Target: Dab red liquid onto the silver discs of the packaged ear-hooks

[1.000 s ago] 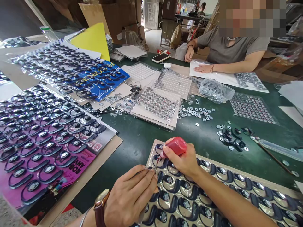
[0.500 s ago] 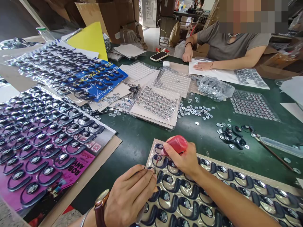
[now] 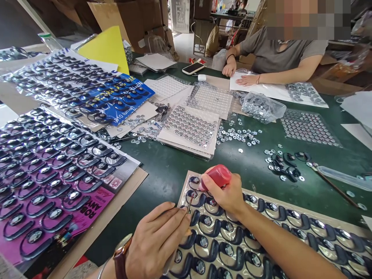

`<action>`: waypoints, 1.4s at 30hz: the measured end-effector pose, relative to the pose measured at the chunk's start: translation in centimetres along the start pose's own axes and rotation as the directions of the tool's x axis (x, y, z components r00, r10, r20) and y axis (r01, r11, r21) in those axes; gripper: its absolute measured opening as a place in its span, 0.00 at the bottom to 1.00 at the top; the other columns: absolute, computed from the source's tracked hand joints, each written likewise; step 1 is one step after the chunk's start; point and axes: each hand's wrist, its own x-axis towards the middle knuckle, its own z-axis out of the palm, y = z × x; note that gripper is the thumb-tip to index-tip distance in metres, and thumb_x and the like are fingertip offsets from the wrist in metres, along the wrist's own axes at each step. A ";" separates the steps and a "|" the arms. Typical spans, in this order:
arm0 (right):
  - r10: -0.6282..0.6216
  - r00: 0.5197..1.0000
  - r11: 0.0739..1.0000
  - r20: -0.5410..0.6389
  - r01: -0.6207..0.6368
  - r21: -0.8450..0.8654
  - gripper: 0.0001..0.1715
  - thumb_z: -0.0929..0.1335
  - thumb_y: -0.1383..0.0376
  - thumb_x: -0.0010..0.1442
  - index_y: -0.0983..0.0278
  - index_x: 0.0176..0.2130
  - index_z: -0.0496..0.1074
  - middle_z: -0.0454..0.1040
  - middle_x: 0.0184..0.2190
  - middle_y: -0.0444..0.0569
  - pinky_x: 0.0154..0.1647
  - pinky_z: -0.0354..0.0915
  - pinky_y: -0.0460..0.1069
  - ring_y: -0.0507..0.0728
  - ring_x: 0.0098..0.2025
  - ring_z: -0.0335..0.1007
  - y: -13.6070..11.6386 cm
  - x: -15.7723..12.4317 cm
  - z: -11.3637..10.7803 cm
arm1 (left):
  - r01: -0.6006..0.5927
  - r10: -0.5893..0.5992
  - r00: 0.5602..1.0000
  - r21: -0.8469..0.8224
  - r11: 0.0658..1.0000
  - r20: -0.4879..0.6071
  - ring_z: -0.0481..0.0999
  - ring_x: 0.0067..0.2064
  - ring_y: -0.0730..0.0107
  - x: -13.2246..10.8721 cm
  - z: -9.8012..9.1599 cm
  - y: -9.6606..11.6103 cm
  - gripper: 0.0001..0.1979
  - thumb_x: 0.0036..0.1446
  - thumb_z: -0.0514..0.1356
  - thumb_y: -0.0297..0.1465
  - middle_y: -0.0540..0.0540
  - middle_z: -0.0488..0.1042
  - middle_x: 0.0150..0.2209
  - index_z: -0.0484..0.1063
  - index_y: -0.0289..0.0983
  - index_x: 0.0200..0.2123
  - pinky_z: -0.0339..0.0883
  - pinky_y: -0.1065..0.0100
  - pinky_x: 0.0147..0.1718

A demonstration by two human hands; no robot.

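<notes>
My right hand (image 3: 231,197) is wrapped round a red squeeze bottle (image 3: 220,175), tilted with its nozzle pointing down and left. Just below that nozzle is the tip of slim metal tweezers (image 3: 190,203), pinched in my left hand (image 3: 161,240); most of the tool is hidden by the fingers. Both tips are at a black hook-shaped piece with a silver round centre (image 3: 192,195), near the top left corner of a cardboard-backed sheet (image 3: 186,179). Rows of similar black pieces (image 3: 229,250) cover this sheet. My right forearm crosses above it.
A purple printed sheet (image 3: 84,226) and a blue one (image 3: 128,110), both bearing black pieces, lie left. Ahead are a stack of studded sheets (image 3: 190,126), loose washers (image 3: 240,135) and a clear box (image 3: 263,108). A stick (image 3: 334,186) lies right. A co-worker (image 3: 279,58) sits opposite.
The view has shifted slightly, so the table's contents sit a little further left. Both hands keep nearly the same pose at the same piece.
</notes>
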 end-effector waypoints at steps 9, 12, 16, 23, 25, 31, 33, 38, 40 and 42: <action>-0.002 1.000 1.000 0.023 0.002 -0.026 0.14 0.67 0.57 0.58 0.62 0.27 0.72 0.75 0.19 0.43 0.28 0.66 0.46 0.52 0.22 0.70 -0.2 0.3 0.0 | 0.035 -0.036 0.999 -0.069 0.997 -0.016 0.77 0.44 0.66 -0.3 0.1 -0.5 0.15 0.56 0.53 0.20 0.42 0.78 0.42 0.71 0.31 0.46 0.68 0.61 0.51; 0.002 0.999 0.999 0.037 0.000 -0.046 0.17 0.66 0.58 0.60 0.62 0.23 0.70 0.75 0.17 0.42 0.28 0.65 0.46 0.51 0.20 0.69 -0.4 0.4 -0.3 | 0.085 -0.090 0.995 -0.131 0.988 -0.034 0.78 0.42 0.68 -0.2 0.0 -0.6 0.15 0.55 0.53 0.19 0.42 0.78 0.41 0.71 0.32 0.45 0.69 0.61 0.49; -0.018 0.999 0.999 0.038 0.020 -0.045 0.20 0.66 0.59 0.60 0.62 0.20 0.68 0.73 0.15 0.40 0.25 0.62 0.45 0.50 0.18 0.66 -0.4 0.4 -0.5 | 0.122 -0.132 0.990 -0.174 0.977 -0.047 0.78 0.42 0.69 0.1 -0.1 -0.8 0.14 0.56 0.53 0.19 0.42 0.78 0.41 0.70 0.34 0.45 0.69 0.62 0.49; -0.012 1.000 1.000 0.020 0.012 0.023 0.18 0.67 0.59 0.59 0.62 0.20 0.68 0.72 0.15 0.39 0.23 0.62 0.44 0.48 0.17 0.65 -0.2 0.1 -0.5 | 0.162 -0.171 0.985 -0.207 0.965 -0.027 0.78 0.41 0.70 -0.1 0.0 -1.1 0.14 0.57 0.54 0.20 0.44 0.78 0.40 0.70 0.34 0.45 0.68 0.62 0.49; -0.002 0.999 1.000 0.052 0.001 0.028 0.18 0.67 0.59 0.60 0.62 0.21 0.69 0.73 0.16 0.40 0.25 0.63 0.44 0.49 0.18 0.67 -0.1 0.1 -0.5 | 0.177 -0.190 0.981 -0.228 0.957 -0.032 0.78 0.40 0.70 -0.2 0.0 -1.2 0.13 0.57 0.55 0.20 0.45 0.78 0.40 0.71 0.35 0.45 0.68 0.63 0.49; 0.024 0.996 0.999 0.083 -0.027 0.038 0.18 0.66 0.58 0.60 0.62 0.22 0.71 0.74 0.17 0.41 0.25 0.64 0.45 0.50 0.19 0.67 -0.1 -0.1 -0.3 | 0.252 -0.269 0.963 -0.291 0.923 -0.021 0.78 0.38 0.71 0.4 -0.3 -1.7 0.11 0.57 0.56 0.20 0.47 0.78 0.38 0.72 0.37 0.41 0.67 0.63 0.48; 0.021 0.997 0.999 0.077 -0.024 0.040 0.18 0.66 0.58 0.60 0.63 0.22 0.70 0.74 0.17 0.42 0.25 0.64 0.44 0.49 0.19 0.67 -0.2 -0.2 -0.3 | 0.282 -0.303 0.953 -0.321 0.904 -0.014 0.78 0.37 0.72 0.8 -0.5 -1.9 0.10 0.57 0.56 0.20 0.48 0.78 0.38 0.72 0.37 0.40 0.67 0.64 0.48; 0.012 0.993 0.999 0.114 -0.017 0.044 0.16 0.66 0.57 0.60 0.63 0.26 0.73 0.75 0.19 0.43 0.28 0.67 0.45 0.51 0.21 0.69 -0.1 -0.4 -0.2 | 0.363 -0.395 0.918 -0.416 0.834 0.009 0.77 0.35 0.74 1.3 -0.6 -2.5 0.09 0.59 0.56 0.21 0.50 0.78 0.36 0.72 0.37 0.39 0.67 0.65 0.47; 0.000 0.994 0.999 0.109 -0.003 0.032 0.14 0.67 0.57 0.59 0.63 0.28 0.74 0.75 0.20 0.43 0.29 0.67 0.45 0.51 0.23 0.70 0.0 -0.5 -0.1 | 0.376 -0.418 0.909 -0.436 0.818 0.000 0.77 0.35 0.74 1.3 -0.5 -2.6 0.08 0.60 0.56 0.21 0.51 0.78 0.35 0.72 0.38 0.38 0.68 0.65 0.46; -0.014 0.995 1.000 0.100 0.012 0.025 0.13 0.67 0.56 0.59 0.62 0.30 0.74 0.75 0.20 0.43 0.28 0.68 0.46 0.51 0.23 0.71 0.0 -0.6 0.0 | 0.382 -0.426 0.905 -0.438 0.814 -0.003 0.77 0.35 0.74 1.3 -0.4 -2.7 0.08 0.60 0.55 0.21 0.51 0.77 0.35 0.72 0.38 0.38 0.68 0.65 0.46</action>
